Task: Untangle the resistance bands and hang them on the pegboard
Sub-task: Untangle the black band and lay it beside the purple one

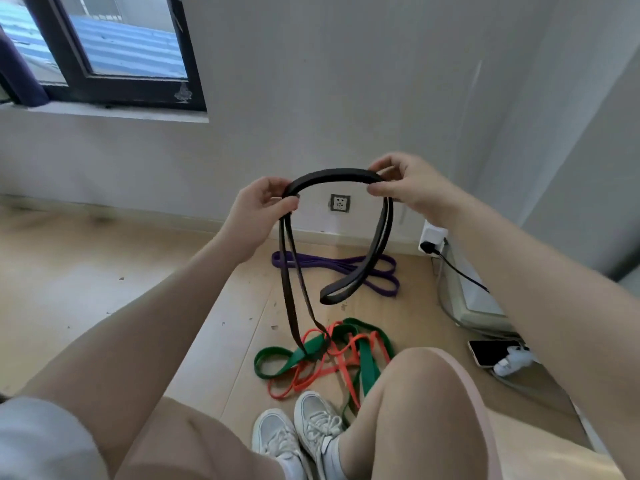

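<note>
**Black band lifted, lower end still snagged in the pile**

The left hand [258, 216] is pinching the black band [332, 178] at one end of its arch, the right hand [412, 188] pinching the other. It is looking light, limp and rubbery, likely grippy. Below, its tail is threading into the green band [304, 355] and orange band [343, 362] on the floor; the purple band [346, 265] is lying apart, the phone [491, 351] further right

Four resistance bands: one black band [337, 178] at 12 o'clock, one purple band [341, 266] on the floor beyond, one green band [298, 356] and one orange band [313, 379] tangled at 6 o'clock, two hands, left hand [258, 216], right hand [412, 188], two white sneakers [298, 434], one phone [491, 351] at 4 o'clock, one wall socket [340, 203], one window [114, 46] at 10 o'clock
</note>
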`<move>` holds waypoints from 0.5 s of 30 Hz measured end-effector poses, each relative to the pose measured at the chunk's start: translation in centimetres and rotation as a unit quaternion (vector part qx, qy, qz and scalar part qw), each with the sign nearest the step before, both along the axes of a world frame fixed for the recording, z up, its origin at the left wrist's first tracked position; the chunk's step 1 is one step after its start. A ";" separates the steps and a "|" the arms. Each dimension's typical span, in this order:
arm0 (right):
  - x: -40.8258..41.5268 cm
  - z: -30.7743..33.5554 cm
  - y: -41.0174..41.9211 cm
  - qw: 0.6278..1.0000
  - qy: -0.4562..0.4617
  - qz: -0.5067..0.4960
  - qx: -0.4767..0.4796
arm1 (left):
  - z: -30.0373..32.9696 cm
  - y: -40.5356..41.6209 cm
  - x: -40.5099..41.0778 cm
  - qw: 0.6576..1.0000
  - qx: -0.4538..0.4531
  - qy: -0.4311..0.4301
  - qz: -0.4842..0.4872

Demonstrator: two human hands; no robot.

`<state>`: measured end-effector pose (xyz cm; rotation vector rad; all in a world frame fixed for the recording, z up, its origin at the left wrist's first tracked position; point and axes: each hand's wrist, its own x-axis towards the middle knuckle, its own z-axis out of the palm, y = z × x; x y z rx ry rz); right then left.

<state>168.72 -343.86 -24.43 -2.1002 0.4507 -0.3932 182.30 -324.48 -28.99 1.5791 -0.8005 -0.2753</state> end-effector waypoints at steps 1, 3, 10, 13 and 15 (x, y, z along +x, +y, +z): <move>-0.3 -0.4 -0.2 0.999 0.032 0.010 -0.002 | 0.6 -0.5 0.0 1.000 -0.003 -0.010 -0.008; -0.7 -0.9 -0.2 0.996 0.081 0.047 0.006 | 1.7 -1.6 -0.5 0.998 0.009 -0.052 -0.037; 0.5 -0.3 1.1 0.991 -0.008 0.093 0.098 | 3.2 -4.1 -2.2 0.973 0.083 -0.202 -0.071; 0.9 -0.9 1.5 0.998 -0.014 0.067 0.011 | 2.6 -4.2 -2.0 0.961 0.119 -0.245 -0.046; 0.9 -1.3 1.7 0.997 -0.018 0.068 -0.040 | 1.8 -4.2 -1.9 0.959 0.131 -0.249 -0.035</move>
